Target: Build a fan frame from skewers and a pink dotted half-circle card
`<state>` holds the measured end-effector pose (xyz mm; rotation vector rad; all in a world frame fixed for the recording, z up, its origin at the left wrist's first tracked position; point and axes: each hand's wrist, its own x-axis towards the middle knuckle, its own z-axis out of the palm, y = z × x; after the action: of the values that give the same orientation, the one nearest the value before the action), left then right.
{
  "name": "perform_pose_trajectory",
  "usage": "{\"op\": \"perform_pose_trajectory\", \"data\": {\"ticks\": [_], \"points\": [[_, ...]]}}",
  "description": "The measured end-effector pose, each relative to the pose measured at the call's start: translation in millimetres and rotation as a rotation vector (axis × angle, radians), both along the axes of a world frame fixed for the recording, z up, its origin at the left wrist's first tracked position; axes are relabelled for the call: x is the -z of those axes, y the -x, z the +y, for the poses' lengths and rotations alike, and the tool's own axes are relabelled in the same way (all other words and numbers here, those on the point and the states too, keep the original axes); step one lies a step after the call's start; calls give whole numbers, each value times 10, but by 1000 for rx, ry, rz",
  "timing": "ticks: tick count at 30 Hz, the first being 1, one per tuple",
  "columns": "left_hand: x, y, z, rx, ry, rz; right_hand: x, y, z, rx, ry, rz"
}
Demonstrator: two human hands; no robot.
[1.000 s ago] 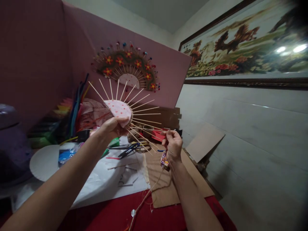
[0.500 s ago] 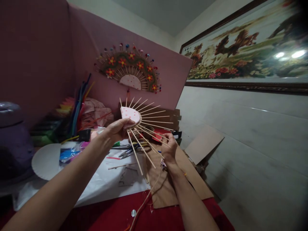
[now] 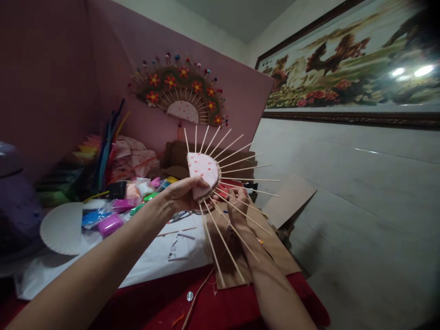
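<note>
My left hand point(image 3: 192, 190) is closed on a fan frame: a half-round base point(image 3: 202, 167) covered in white fabric with pink-red dots, its thumb on the front. Thin wooden sticks point(image 3: 245, 172) spread from the curved edge like rays, and brown cord is wound along that edge. Behind the lower sticks, my right hand point(image 3: 239, 204) is closed in a pinch close to the base. A length of brown twine point(image 3: 197, 298) climbs from the red cloth toward this hand; the sticks partly cover the fingertips.
A finished fan point(image 3: 184, 96) with felt flowers leans on a pink board point(image 3: 237, 91). Bright clay packets point(image 3: 112, 223) and a white disc point(image 3: 63, 229) are on the left. Brown cardboard point(image 3: 275, 254) lies over the red cloth point(image 3: 144, 311). A framed horse picture point(image 3: 330, 68) hangs at right.
The fan frame has moved right and nearer, its sticks now passing in front of my right hand. My right hand has shifted behind the sticks, closer to the base.
</note>
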<state>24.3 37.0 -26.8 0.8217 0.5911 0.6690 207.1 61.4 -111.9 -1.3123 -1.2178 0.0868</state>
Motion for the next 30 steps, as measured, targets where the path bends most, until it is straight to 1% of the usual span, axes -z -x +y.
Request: {"op": "perform_pose_trajectory", "data": {"ticks": [4,10,12,16,20,25,30], "points": [[-30,20,-5,-159,-24,-2,-25,20,-29,52,-34,-20],[-26,76,77,-373,-140,9,6,-39,17,89,-28,79],[-23,115,122,-426,-185,-14,13,-45,15,77,-80,84],[-30,212,198,-532,-236,-33,-11,0,-62,55,-176,4],[-51,289,236,-563,-230,-23,-41,51,-134,24,-219,-15],[-61,325,259,-606,-262,-60,-47,64,-156,10,-216,37],[-37,327,290,-657,-325,22,-75,98,-223,-22,-263,-22]]}}
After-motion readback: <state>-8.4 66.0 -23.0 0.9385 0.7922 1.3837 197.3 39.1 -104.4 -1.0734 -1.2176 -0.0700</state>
